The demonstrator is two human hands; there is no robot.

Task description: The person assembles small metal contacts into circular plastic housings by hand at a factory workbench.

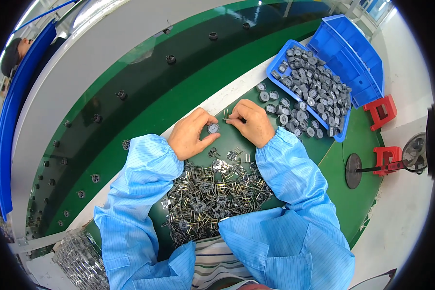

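Observation:
Between the thumb and fingers of my left hand (190,133) is a round grey plastic housing (213,128), its face turned up. My right hand (253,123) pinches a small metal-pinned part (226,116), its thin prongs pointing up, a short way right of the housing. Below both hands, a heap of dark parts with brass-coloured pins (217,198) spreads over the green tabletop (198,164) up to my body. Several loose grey housings (285,110) lie right of my right hand.
A blue tray (281,54) full of grey housings stands at the right, a blue bin (348,53) behind it. A green conveyor (145,92) with spaced dark parts curves past on the left. Stacked clear trays (79,261) sit lower left. Red stools (382,112) and a fan (414,151) stand right.

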